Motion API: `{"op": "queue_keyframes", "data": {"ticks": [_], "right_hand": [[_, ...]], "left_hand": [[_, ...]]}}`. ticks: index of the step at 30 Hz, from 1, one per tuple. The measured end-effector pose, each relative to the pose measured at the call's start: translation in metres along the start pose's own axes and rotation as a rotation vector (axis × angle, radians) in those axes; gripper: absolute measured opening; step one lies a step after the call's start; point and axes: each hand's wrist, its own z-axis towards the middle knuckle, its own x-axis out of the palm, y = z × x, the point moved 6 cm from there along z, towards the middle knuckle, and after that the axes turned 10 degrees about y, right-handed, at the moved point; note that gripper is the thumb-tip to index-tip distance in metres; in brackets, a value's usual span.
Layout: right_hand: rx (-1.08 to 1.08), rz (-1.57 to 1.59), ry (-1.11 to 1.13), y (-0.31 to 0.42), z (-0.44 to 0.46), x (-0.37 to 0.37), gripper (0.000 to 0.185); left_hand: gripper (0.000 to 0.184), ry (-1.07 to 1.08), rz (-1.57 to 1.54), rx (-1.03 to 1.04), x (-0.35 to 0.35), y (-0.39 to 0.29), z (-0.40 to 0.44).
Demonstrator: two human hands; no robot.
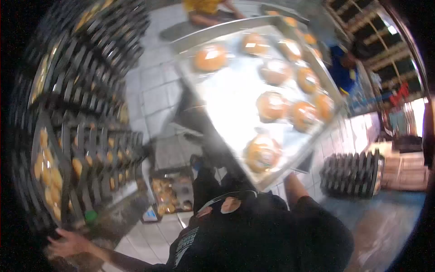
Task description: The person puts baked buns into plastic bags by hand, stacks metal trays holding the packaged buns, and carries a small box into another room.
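A large metal baking tray [226, 113] fills the upper middle of the view, held up at a slant. On it lie several round golden-brown buns [273, 106], which look wrapped in shiny clear plastic. My right forearm [295, 187] reaches up to the near edge of the tray, which it supports; the hand itself is hidden behind or under the metal. At the lower left, my left hand [68, 243] is stretched out with its fingers apart and nothing in it, close to the low end of the tray racks [90, 172].
Stacks of dark trays with bread stand along the left. A box of small breads [172, 192] sits on the tiled floor [158, 86]. Another dark tray stack [349, 174] is at right beside wooden crates [405, 172]. One person in yellow [201, 9] and another in blue [342, 70] are farther off.
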Motion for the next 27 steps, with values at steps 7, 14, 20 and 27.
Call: {"op": "queue_keyframes", "data": {"ticks": [7,14,20,27], "right_hand": [[-0.25,-0.144,0.129,0.033,0.017,0.018,0.053],[-0.335,-0.197,0.104,0.037,0.025,0.024,0.052],[-0.322,-0.692,0.059,0.043,0.055,-0.004,0.058],[-0.294,-1.096,0.119,0.055,0.076,-0.111,0.03]], "left_hand": [[0.05,0.418,-0.8,-0.141,-0.086,-0.223,-0.096],[0.051,0.483,-1.037,0.021,-0.137,-0.318,-0.089],[0.052,0.583,-1.13,-0.003,-0.171,-0.351,-0.09],[0.055,0.862,-1.007,-0.113,-0.162,-0.236,-0.163]]}}
